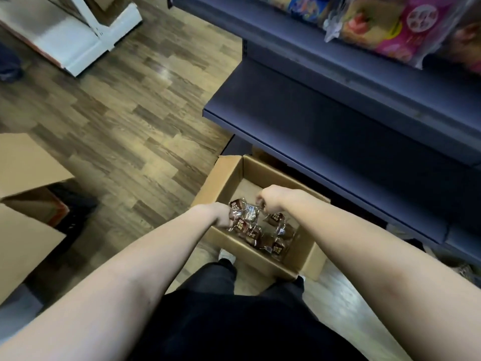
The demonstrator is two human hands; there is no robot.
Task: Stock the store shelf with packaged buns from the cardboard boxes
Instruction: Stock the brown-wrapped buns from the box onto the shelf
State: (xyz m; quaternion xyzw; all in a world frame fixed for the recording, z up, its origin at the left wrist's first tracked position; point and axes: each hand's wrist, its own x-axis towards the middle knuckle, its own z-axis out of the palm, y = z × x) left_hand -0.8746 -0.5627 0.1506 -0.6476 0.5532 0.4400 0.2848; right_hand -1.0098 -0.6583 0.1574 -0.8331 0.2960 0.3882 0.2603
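In box at 6 o'clock: packaged buns (270, 235), brown wrappers.
Left hand (221, 214): fingers curled, gripping bun packs.
Right hand (268, 198): fingers pinching a pack's wrapper.
Cardboard box (229, 178): on floor, below dark shelf (325, 121) at 2 o'clock.

The box (226, 175) sits open on the floor just below the dark blue shelf (338, 131) – mostly empty, bare cardboard at the far end. Brown buns (263, 230) in clear crinkly wrappers are heaped loosely at the near end.

both hands (244, 207) gripping wrapped buns (243, 213), open cardboard box (221, 178), dark shelf (325, 118)
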